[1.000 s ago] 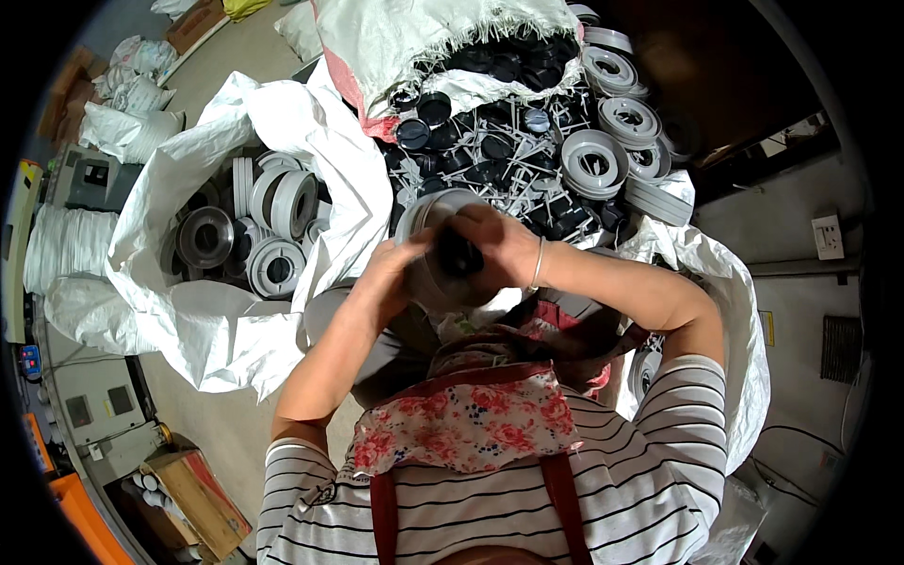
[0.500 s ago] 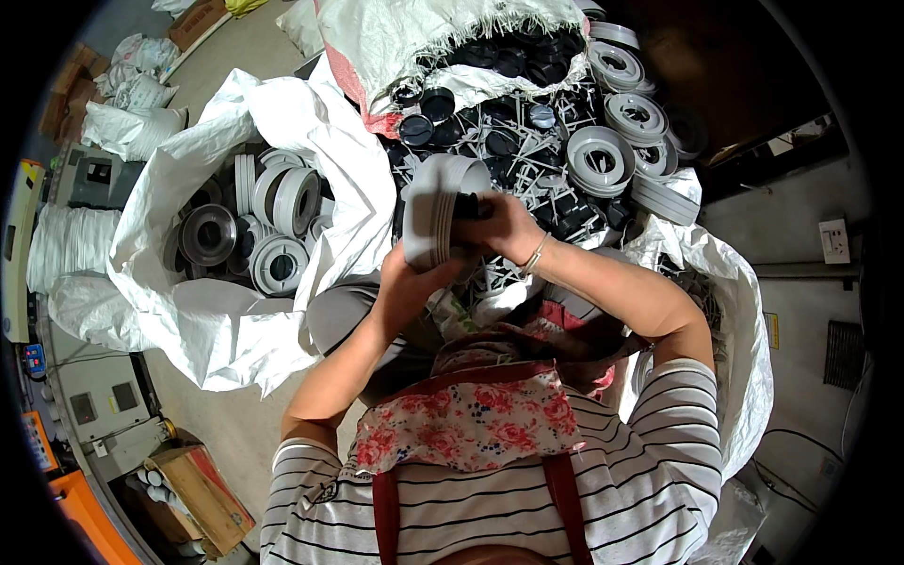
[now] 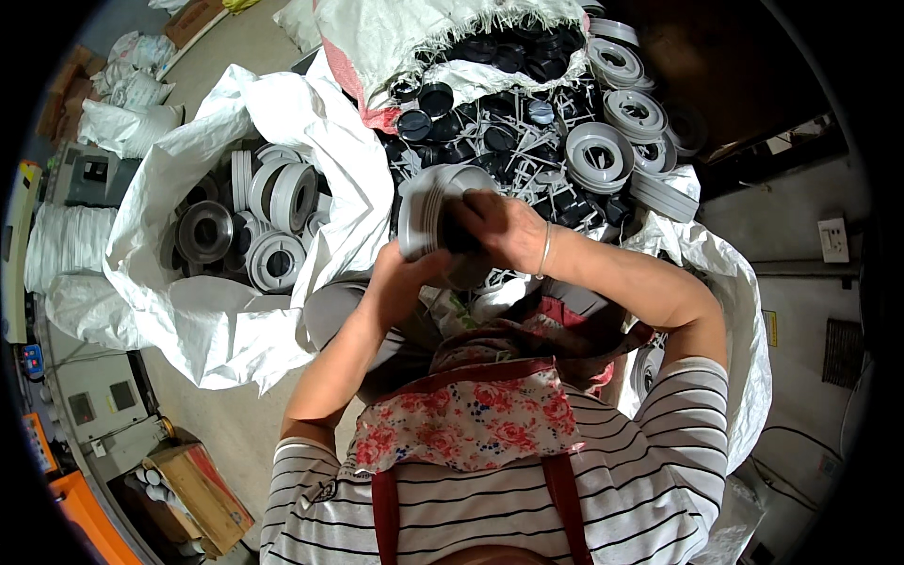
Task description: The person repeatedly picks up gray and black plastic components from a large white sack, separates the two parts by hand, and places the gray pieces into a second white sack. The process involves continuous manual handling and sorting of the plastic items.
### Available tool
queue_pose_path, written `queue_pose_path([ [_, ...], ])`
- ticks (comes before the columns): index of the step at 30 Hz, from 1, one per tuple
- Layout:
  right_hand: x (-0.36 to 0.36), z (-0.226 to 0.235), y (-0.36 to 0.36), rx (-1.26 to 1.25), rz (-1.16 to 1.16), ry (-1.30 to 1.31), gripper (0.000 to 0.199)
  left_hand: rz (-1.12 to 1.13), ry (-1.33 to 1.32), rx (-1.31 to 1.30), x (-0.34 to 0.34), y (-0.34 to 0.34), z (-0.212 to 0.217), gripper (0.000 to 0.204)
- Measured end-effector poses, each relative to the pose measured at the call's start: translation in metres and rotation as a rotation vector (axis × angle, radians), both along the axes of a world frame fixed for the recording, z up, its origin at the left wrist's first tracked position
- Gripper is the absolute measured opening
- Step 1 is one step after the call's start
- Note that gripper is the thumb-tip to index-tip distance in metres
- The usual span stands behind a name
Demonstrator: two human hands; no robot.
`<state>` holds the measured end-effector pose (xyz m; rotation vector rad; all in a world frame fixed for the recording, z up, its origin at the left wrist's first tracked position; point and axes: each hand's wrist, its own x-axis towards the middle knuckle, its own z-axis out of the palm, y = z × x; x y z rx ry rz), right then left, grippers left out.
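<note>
A grey ribbed plastic ring is held up in front of me, tilted on its side. My left hand is closed round its lower left side, thumb along the near rim. At the ring's right-hand opening, my right hand has its fingers bent in over the dark inside. Whatever those fingertips grip is hidden in shadow. Just beyond lies a heap of black round caps and thin grey plastic sticks.
To the left stands an open white sack with several grey rings. More grey rings are stacked right of the heap. A white woven sack spills black caps at the back. Another white sack stands by my right elbow.
My right hand has turned, its fingers rising over the ring's opening. A black part seen at those fingers before is now out of sight. The ring has tilted slightly; my left hand stays on it.
</note>
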<state>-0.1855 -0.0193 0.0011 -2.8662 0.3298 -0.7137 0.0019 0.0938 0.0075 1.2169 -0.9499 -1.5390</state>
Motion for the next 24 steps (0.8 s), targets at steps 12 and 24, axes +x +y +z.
queue_pose_path([
  [12,-0.001,-0.023,-0.007,1.57,-0.265,-0.101,0.044,0.139,-0.265,-0.168,-0.02,0.006,0.025,0.04],
  [24,-0.163,-0.143,-0.13,0.079,-0.765,0.898,0.016,0.552,-0.364,-0.268,0.064,-0.028,0.025,0.052],
])
